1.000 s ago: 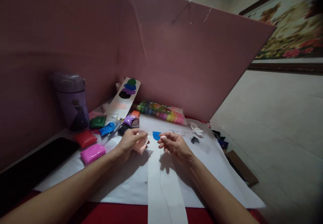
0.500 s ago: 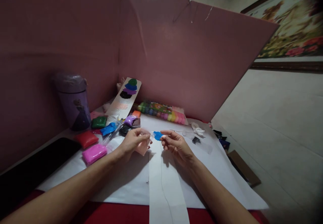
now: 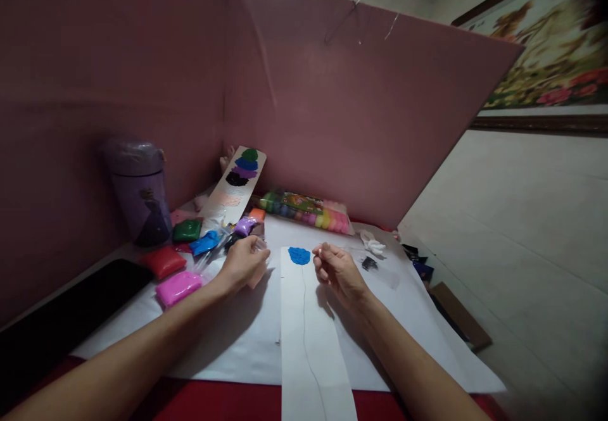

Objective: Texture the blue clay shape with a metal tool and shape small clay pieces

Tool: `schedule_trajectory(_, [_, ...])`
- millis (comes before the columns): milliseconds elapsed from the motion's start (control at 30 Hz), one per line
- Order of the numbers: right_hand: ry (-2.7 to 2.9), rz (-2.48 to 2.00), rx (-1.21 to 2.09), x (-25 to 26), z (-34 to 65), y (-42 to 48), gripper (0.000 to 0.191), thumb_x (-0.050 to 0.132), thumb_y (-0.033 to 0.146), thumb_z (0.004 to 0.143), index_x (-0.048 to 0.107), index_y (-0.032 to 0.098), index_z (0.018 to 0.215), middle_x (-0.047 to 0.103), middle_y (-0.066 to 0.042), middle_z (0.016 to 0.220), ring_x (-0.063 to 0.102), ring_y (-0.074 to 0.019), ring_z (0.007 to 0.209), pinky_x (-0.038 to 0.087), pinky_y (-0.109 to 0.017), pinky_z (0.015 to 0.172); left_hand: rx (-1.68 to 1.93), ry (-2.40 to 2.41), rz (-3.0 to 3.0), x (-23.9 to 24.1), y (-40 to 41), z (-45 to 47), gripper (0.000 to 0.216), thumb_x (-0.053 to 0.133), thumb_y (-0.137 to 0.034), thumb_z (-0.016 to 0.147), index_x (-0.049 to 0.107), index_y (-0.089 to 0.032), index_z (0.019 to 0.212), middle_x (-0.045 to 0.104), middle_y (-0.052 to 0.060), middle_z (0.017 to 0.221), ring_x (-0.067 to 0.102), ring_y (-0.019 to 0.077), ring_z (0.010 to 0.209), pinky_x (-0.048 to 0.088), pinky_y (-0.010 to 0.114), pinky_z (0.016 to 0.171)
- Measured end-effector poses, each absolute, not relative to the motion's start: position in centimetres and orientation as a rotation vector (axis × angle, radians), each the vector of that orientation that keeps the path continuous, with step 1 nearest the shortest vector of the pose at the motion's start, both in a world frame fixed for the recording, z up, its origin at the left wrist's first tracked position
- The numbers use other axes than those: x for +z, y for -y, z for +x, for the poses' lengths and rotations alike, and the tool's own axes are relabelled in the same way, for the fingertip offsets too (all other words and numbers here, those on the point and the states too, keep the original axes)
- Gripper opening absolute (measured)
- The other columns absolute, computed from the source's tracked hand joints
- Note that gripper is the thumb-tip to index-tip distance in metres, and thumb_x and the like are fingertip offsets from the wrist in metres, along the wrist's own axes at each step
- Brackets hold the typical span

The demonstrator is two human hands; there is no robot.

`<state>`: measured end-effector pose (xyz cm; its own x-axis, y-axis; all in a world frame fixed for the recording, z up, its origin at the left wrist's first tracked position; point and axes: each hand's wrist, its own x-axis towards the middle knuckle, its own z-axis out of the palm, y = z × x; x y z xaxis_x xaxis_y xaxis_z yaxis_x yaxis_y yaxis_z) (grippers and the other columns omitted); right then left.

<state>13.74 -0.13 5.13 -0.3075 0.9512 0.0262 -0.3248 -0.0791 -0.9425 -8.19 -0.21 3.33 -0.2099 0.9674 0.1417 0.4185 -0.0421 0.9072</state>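
My left hand (image 3: 241, 263) is closed on a small clear bag of peach clay (image 3: 258, 276), mostly covered by the fingers, left of a long white card strip (image 3: 311, 339). At the strip's far end lies a patch of blue clay (image 3: 299, 256) with a scalloped edge, and a thin drawn line runs from it toward me. Just right of the blue patch, my right hand (image 3: 341, 273) has thumb and fingertips pinched together. Whatever sits in that pinch is too small to name.
Bags of pink clay (image 3: 178, 289), red clay (image 3: 163, 261) and other colours lie left. Behind them lean a painted card (image 3: 222, 194) and a purple canister (image 3: 137, 196). A pack of coloured clay (image 3: 306, 209) lies at the back. Black scraps (image 3: 369, 263) sit right.
My left hand has drawn back to the left with the bag. My right hand has shifted slightly right, off the blue clay, which now shows whole.
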Motion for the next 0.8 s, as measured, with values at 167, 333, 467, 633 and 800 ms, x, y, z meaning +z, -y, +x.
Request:
schedule_trajectory(167, [1.111, -0.774, 1.67, 5.5, 13.5, 0.6, 0.038, 0.072, 0.048, 0.072, 0.065, 0.013, 0.083, 0.046, 0.005, 0.058, 0.032, -0.0027, 0.042, 0.023, -0.015, 0.036, 1.122, -1.904, 1.623, 3.6, 0.3, -8.8, 0.01, 0.059, -0.026, 0.068, 0.063, -0.019, 0.073, 0.064, 0.003, 0.068, 0.057, 0.0188, 0.064, 0.035, 0.026, 0.056])
schedule_trajectory(333, [1.197, -0.816, 1.615, 5.6, 13.2, 1.0, 0.034, 0.077, 0.037, 0.069, 0.069, 0.013, 0.092, 0.059, -0.001, 0.071, 0.049, -0.0076, 0.054, 0.037, -0.018, 0.044, 1.222, -1.796, 1.591, 3.9, 0.6, -8.6, 0.008, 0.066, -0.024, 0.061, 0.065, -0.019, 0.067, 0.062, 0.003, 0.061, 0.054, 0.0179, 0.059, 0.033, 0.025, 0.053])
schedule_trajectory(467, [1.219, -0.821, 1.571, 5.3, 12.7, 1.2, 0.033, 0.081, 0.031, 0.063, 0.07, 0.015, 0.09, 0.065, -0.004, 0.078, 0.055, -0.0113, 0.063, 0.042, -0.02, 0.048, 1.283, -1.416, 1.404, 4.6, 0.9, -8.1, 0.015, 0.07, -0.025, 0.057, 0.063, -0.015, 0.065, 0.061, 0.002, 0.059, 0.056, 0.0164, 0.058, 0.04, 0.025, 0.056])
schedule_trajectory(633, [1.183, -0.827, 1.576, 5.0, 12.3, 1.3, 0.027, 0.081, 0.028, 0.062, 0.07, 0.014, 0.083, 0.062, -0.003, 0.074, 0.052, -0.0097, 0.063, 0.043, -0.019, 0.052, 1.153, -1.054, 1.288, 5.5, 2.1, -7.1, 0.031, 0.075, -0.031, 0.057, 0.065, -0.013, 0.08, 0.063, 0.002, 0.065, 0.057, 0.0149, 0.058, 0.044, 0.026, 0.056])
schedule_trajectory(800, [1.196, -0.813, 1.547, 4.0, 11.8, 1.2, 0.03, 0.078, 0.039, 0.066, 0.066, 0.015, 0.08, 0.06, -0.002, 0.073, 0.049, -0.0076, 0.058, 0.038, -0.018, 0.047, 1.172, -1.026, 1.36, 4.9, 2.1, -6.5, 0.029, 0.073, -0.027, 0.057, 0.065, -0.012, 0.08, 0.064, 0.002, 0.071, 0.057, 0.0145, 0.065, 0.044, 0.025, 0.061])
